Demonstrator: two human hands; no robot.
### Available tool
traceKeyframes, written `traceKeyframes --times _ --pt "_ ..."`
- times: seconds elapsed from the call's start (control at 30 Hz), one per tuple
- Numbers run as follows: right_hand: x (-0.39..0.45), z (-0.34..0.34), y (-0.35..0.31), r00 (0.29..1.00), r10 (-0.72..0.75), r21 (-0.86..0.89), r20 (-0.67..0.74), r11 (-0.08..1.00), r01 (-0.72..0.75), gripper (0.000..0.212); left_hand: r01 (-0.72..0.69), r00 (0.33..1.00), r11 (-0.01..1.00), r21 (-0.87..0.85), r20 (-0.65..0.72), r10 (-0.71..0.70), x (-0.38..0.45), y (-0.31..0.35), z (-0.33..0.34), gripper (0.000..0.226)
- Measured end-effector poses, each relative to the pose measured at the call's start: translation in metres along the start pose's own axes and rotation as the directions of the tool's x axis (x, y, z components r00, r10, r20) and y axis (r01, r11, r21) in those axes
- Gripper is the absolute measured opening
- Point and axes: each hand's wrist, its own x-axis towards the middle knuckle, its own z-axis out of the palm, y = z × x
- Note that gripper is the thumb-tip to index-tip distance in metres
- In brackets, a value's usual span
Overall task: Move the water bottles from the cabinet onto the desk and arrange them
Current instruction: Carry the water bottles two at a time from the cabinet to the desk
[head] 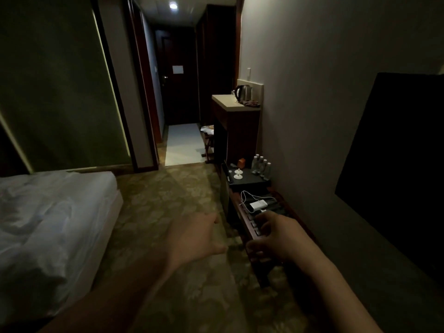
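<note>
Here the room is dim, and both bare hands reach forward over the patterned carpet [168, 200]. The left hand [192, 239] hangs in the air with relaxed, loosely bent fingers and grasps nothing. The right hand [274, 239] is just right of it, fingers spread and lightly curled over the near end of a slatted wooden rack [254, 227] by the right wall; it holds nothing, though the light is too poor to tell whether the fingertips touch the slats.

Farther along the rack lies a white power bank [258, 205] with a white cable [247, 195] looped beside it. Beyond that, a black tray [249, 181] sits on a low surface against the wall. The water bottles [262, 165], four clear ones with pale caps, stand upright in a row along the wall at the tray's far right, close together. Left of them on the tray are a small orange box [241, 162] and what seem to be two upturned white cups [238, 173].

Farther still stands a taller cabinet [240, 131] with a pale top, bearing a kettle [243, 93]. A white bed [48, 224] fills the near left, and a dark screen [396, 169] hangs on the right wall.
</note>
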Motion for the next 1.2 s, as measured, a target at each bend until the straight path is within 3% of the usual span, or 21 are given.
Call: traceKeyframes --times 0.37,0.73,1.2 --pt "0.202 0.023 -0.009 0.998 0.037 -0.032 0.054 0.999 -0.035 0.064 -0.063 0.998 0.998 0.009 0.002 0.063 0.193 -0.095 0.016 0.068" --pt "0.458 0.025 -0.045 0.99 0.143 0.04 -0.017 0.989 -0.142 0.068 -0.205 0.978 0.978 0.023 -0.017 0.206 0.455 -0.217 -0.01 0.066" --pt "0.696 -0.025 0.045 0.94 0.332 0.147 -0.085 0.937 -0.317 0.068 -0.394 0.919 0.91 0.133 0.023 0.394 0.739 -0.19 0.051 0.06"
